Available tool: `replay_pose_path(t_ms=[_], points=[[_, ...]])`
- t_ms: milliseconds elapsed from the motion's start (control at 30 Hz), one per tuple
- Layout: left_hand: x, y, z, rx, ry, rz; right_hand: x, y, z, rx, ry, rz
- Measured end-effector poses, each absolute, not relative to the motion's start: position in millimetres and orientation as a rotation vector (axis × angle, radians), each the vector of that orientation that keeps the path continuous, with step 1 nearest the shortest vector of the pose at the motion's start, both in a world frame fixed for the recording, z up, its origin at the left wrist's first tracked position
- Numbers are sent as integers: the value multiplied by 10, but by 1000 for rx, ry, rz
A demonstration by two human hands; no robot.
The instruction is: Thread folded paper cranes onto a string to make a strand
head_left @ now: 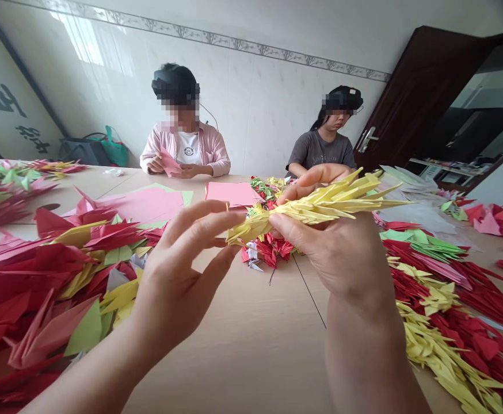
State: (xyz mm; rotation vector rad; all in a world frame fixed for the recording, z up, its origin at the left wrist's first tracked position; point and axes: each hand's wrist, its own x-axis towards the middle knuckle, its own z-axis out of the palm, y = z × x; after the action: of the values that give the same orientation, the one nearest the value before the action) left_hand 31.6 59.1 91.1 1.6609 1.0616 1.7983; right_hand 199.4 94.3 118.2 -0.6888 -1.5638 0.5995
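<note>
My right hand (338, 247) is closed round a stack of yellow folded paper cranes (320, 207), held up above the table with the pointed ends aimed right. My left hand (182, 270) is raised beside the stack's left end, and its fingertips pinch that end. Below the stack lies a small heap of red and white folded cranes (269, 250) on the wooden table (251, 333).
Piles of red, yellow and green folded paper (48, 282) cover the table's left side, and more (445, 299) lie on the right. Pink paper sheets (232, 192) sit in the middle. Two people sit across the table, one holding pink paper (170, 163). A dark door (411, 98) stands open at right.
</note>
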Motion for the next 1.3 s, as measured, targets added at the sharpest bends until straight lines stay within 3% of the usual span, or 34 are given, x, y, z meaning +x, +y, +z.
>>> replay_pose_path(t_ms=[167, 333, 633, 967, 1100, 1300], points=[[304, 582, 872, 1873, 1133, 1723, 1997, 947, 1192, -709, -1563, 590], [337, 600, 869, 1614, 1118, 1806, 2002, 949, 1199, -698, -1524, 622], [218, 679, 941, 1321, 1029, 1381, 1998, 914, 1188, -651, -1520, 698], [267, 635, 945, 1345, 940, 1448, 1956, 929, 1164, -656, -1606, 811], [224, 650, 941, 1324, 908, 1414, 1968, 1015, 1126, -614, -1581, 964], [179, 687, 920, 1385, 817, 1076, 1962, 1092, 1072, -554, -1681, 1307]])
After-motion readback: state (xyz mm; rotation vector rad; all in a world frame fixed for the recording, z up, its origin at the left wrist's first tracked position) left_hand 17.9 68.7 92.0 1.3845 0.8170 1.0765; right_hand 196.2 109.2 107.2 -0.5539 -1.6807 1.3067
